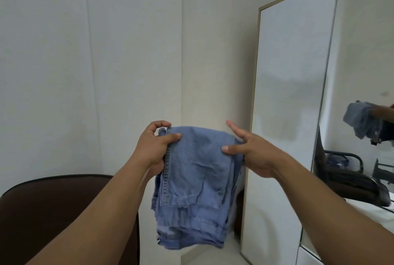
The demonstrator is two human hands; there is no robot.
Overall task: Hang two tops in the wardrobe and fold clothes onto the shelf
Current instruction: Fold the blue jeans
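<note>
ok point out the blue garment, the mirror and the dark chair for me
blue garment point(198, 179), head view, on the flat middle of the folded cloth
mirror point(283, 94), head view, on the bare glass near its middle
dark chair point(64, 211), head view, on the front of its backrest

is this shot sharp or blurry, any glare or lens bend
Head view: soft, even light, no hard shadows or glare; the blue garment and both hands, left and right, are fairly sharp; the mirror looks hazy, and the reflection at the right edge is smeared; wide-angle bend tilts the mirror frame and curves wall lines.
</note>
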